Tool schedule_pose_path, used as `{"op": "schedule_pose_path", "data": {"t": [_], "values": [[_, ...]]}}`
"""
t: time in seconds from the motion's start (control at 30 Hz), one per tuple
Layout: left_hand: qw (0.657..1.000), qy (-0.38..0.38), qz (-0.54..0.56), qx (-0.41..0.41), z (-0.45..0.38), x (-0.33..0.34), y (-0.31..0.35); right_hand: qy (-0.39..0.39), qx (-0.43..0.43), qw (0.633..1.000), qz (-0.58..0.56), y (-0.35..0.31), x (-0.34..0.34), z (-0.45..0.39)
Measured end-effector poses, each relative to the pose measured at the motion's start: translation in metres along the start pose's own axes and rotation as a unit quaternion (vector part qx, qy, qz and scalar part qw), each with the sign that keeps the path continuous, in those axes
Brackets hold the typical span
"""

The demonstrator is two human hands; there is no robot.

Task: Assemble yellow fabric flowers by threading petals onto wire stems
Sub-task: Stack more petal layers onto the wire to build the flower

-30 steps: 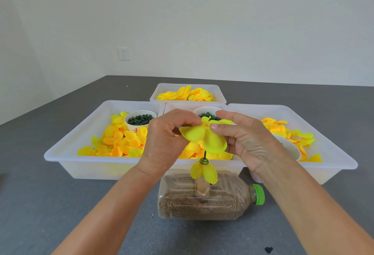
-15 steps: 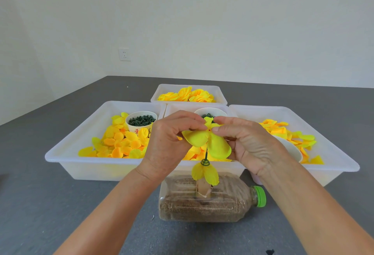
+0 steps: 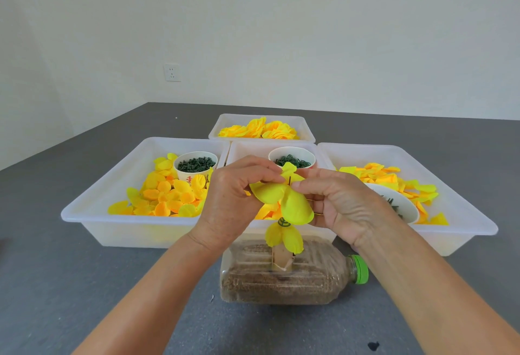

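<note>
A thin dark wire stem stands upright out of a sand-filled plastic bottle lying on its side. Low on the stem sit two small yellow petals under a green ring. Higher up, my left hand and my right hand both pinch a larger yellow petal piece around the stem, with the stem's tip poking through it. My fingertips meet at the piece's top, one hand on each side.
Behind the bottle stand white trays: a left tray with loose yellow petals and a cup of green rings, a middle tray with another cup, a right tray with petals, and a far tray of finished flowers. Grey tabletop all around.
Both hands have brought the petal piece down a little onto the stem, and the wire tip now shows through it. The bottle and trays have not moved.
</note>
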State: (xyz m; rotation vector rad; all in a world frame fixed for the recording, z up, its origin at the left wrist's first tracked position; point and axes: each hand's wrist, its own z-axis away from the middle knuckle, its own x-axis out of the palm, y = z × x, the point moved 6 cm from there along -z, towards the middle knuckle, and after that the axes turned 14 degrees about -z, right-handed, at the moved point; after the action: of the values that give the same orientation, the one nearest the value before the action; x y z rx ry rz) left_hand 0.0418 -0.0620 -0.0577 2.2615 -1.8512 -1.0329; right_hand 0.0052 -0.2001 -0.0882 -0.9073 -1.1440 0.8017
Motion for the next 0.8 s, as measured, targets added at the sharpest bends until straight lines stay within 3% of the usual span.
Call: {"op": "schedule_pose_path", "data": {"t": [0.27, 0.5, 0.67, 0.73, 0.8], "values": [[1.0, -0.018, 0.012, 0.0, 0.005, 0.004, -0.005, 0.02, 0.001, 1.0, -0.006, 0.01, -0.005, 0.001], [0.962, -0.076, 0.11, -0.237, 0.01, 0.012, -0.031, 0.061, -0.026, 0.996, -0.053, 0.017, -0.008, 0.004], [0.882, -0.1, 0.165, -0.429, 0.021, 0.011, -0.037, 0.078, -0.044, 0.994, -0.055, 0.02, -0.01, 0.004], [0.86, -0.135, 0.166, -0.463, 0.022, 0.012, -0.037, 0.084, -0.054, 0.994, -0.049, 0.021, -0.011, 0.005], [0.862, -0.157, 0.165, -0.453, 0.022, 0.013, -0.032, 0.09, -0.061, 0.993, -0.045, 0.022, -0.011, 0.006]]}}
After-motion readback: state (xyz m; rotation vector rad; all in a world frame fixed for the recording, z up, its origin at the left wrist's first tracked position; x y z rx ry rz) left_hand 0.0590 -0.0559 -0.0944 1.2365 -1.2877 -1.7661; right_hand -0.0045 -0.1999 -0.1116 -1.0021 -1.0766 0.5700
